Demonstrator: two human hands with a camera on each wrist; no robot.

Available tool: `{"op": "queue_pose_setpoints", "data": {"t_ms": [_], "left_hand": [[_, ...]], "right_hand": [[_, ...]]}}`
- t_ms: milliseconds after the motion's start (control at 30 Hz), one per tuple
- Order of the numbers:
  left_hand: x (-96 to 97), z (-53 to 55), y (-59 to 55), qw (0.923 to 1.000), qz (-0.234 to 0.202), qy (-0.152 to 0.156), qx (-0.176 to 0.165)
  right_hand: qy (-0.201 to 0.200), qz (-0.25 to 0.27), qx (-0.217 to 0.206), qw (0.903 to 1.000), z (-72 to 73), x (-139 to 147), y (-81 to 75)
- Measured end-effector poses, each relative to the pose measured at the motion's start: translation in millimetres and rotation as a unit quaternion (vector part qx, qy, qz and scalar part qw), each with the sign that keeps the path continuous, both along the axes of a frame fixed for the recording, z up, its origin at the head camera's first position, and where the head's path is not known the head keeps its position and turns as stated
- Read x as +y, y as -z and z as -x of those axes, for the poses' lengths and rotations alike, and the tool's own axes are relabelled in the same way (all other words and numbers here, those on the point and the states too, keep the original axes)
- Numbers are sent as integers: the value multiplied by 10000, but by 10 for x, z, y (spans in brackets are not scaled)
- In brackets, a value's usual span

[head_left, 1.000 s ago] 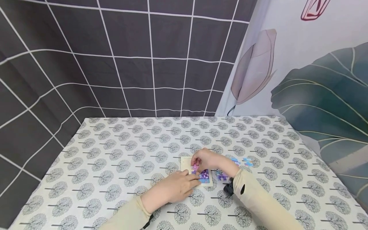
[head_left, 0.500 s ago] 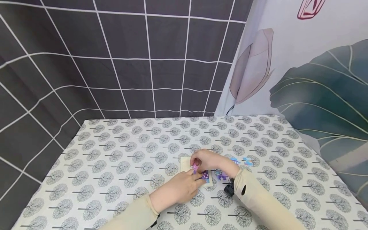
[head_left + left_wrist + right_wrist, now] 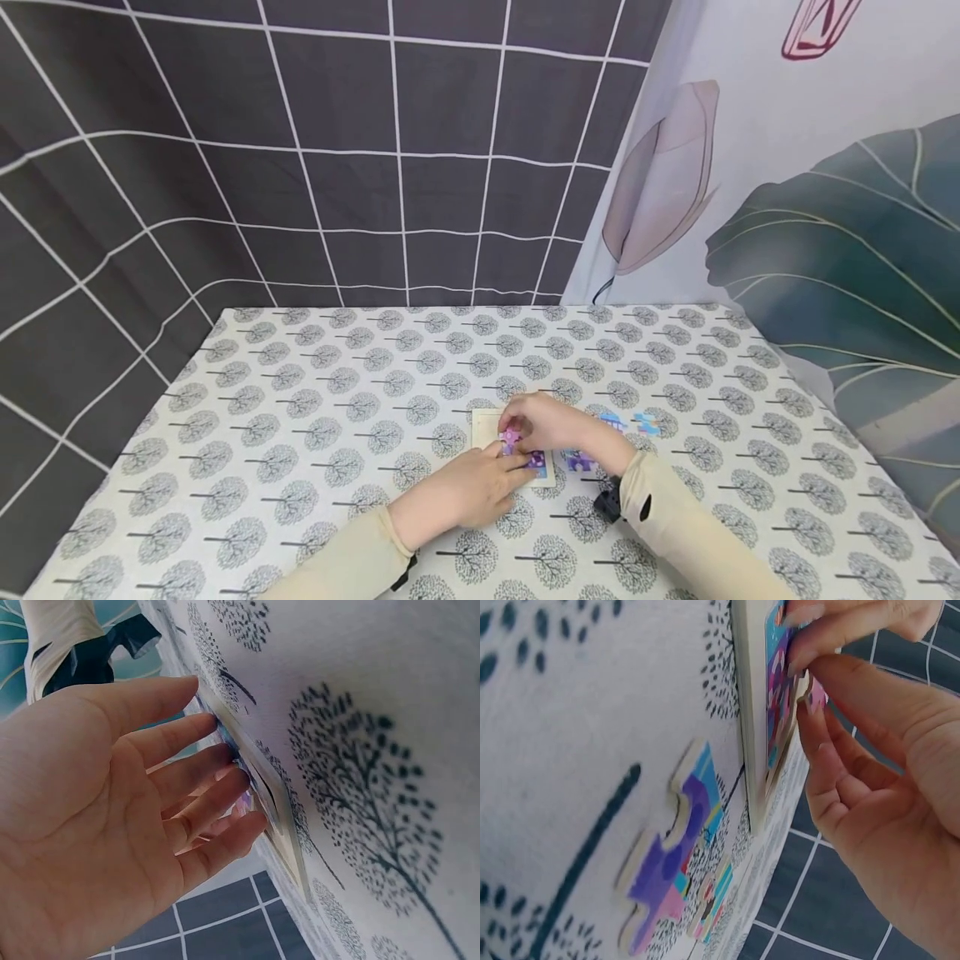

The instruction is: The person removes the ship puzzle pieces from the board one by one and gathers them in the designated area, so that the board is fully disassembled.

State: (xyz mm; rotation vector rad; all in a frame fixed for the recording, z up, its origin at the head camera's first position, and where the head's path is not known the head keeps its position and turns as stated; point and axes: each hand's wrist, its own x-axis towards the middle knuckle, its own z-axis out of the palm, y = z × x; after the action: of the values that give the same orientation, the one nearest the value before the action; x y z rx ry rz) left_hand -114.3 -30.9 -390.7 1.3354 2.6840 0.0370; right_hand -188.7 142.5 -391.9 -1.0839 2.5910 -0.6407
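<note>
A pale framed puzzle board lies on the table, partly filled with purple and blue pieces. My right hand pinches a pink puzzle piece over the board; in the right wrist view, thumb and fingertips meet on its edge. Reaching in from the left, my left hand has its fingers extended over the board. In the left wrist view those fingertips rest along the board's edge, and they hide part of the assembled picture. Whether the pink piece sits in its spot cannot be seen.
To the right of the board lie loose puzzle pieces: a purple one, a blue one and a light-blue one. A tree-print cloth covers the table. A dark gridded curtain hangs behind.
My left hand has shifted right, further over the board. The pink piece, tilted up half a second ago, now appears flatter. My right hand stays at the same spot, its wrist slightly turned.
</note>
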Motion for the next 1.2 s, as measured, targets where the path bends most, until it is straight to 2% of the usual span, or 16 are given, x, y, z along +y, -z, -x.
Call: {"op": "queue_pose_setpoints", "data": {"t_ms": [167, 267, 433, 500, 633, 800, 1000, 1200], "left_hand": [[-78, -33, -17, 9998, 90, 109, -154], [-142, -49, -27, 9994, 18, 134, -314], [-192, -52, -18, 9992, -99, 165, -358], [-196, -45, -15, 9990, -176, 122, -383], [-198, -21, -12, 9985, -336, 56, -431], [-197, -3, -19, 9984, -267, 134, -490], [-192, -2, -33, 9985, -185, 114, -499], [-195, -12, -23, 9981, -65, 1, -608]], "right_hand": [[-119, -79, -106, 9998, 10, 34, 14], [-123, 48, -191, 9997, 2, 60, 14], [-113, 141, -140, 9997, -15, 83, 19], [-142, 187, -50, 9997, -17, 95, 24], [-177, 204, 397, 9988, -14, 136, 21], [-245, 182, 716, 9970, -23, 202, -13], [-147, 179, 733, 9970, -84, 320, -34], [7, 385, 500, 9980, -146, 453, -43]]}}
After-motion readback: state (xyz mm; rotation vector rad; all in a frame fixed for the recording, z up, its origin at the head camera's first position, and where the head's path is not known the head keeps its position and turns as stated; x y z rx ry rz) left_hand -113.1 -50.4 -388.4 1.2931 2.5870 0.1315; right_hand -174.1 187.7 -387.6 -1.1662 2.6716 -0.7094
